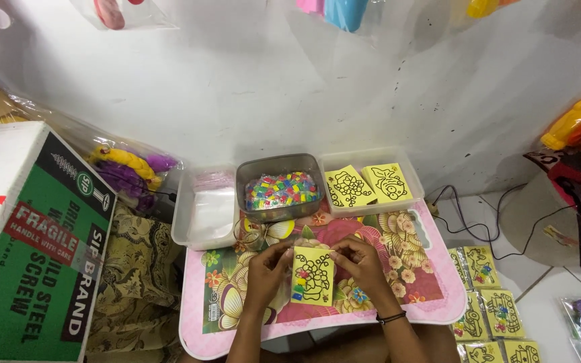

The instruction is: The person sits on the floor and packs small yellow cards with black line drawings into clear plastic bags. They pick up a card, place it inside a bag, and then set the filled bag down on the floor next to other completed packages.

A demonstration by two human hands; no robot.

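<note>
Both hands grip the small yellow picture card with a black-outlined drawing (313, 275) between them above the floral pink tray table (432, 296), left hand (267, 265) and right hand (359, 261) pinching its upper corners equally close, its long axis running away from the person.

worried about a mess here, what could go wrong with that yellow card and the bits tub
1. Both hands, left hand and right hand, pinch the yellow card at its top edge; it might bend or slip.
2. The open tub of coloured bits sits just behind the hands; a bump could spill it.
3. The small pink table is crowded, so bits may roll off.
</note>
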